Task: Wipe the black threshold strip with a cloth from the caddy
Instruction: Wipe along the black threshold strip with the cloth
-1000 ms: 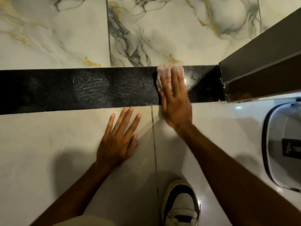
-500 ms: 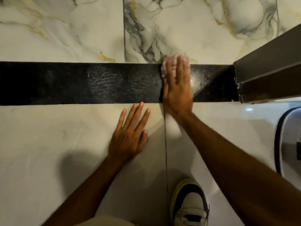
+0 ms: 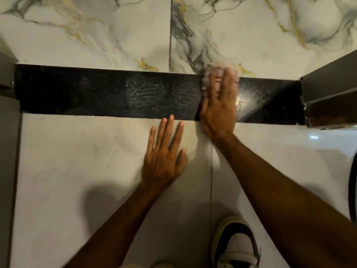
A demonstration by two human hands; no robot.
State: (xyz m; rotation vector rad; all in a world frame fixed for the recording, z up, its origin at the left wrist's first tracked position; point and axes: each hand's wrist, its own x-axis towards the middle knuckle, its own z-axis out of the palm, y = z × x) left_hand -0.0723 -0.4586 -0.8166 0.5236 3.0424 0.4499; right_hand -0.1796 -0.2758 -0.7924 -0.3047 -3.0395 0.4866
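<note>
Black threshold strip (image 3: pixel 108 93) runs across the doorway floor from a grey frame post (image 3: pixel 6 78) at the left to a dark door edge (image 3: pixel 332 93) at the right, dividing veined marble tiles (image 3: pixel 87 29) on the far side from plain pale floor tiles (image 3: pixel 77 171) on the near side. A person's right hand (image 3: pixel 219 105) lies flat on the strip, right of its middle, fingers stretched toward the marble and pressing a pale, pinkish cloth (image 3: pixel 207 78) against the black stone; the cloth shows only around and between the fingertips, reaching the strip's far edge, and is blurred. Whether the fingers grip the cloth or merely pin it under the palm cannot be told. Just right of that hand a bright glint (image 3: pixel 240 99) sits on the speckled surface, while faint pale streaks (image 3: pixel 143 89) mark the strip to the left of it. The left hand (image 3: pixel 164 157) holds nothing: it is spread open, palm down on the pale floor tile, its fingertips just short of the strip's near edge and beside the right wrist. Both bare forearms enter from the bottom of the view. A white and black sneaker (image 3: pixel 235 244) stands on the pale tile beneath the right forearm. At the far right edge, a dark curved rim (image 3: pixel 353 188) is only partly visible.
</note>
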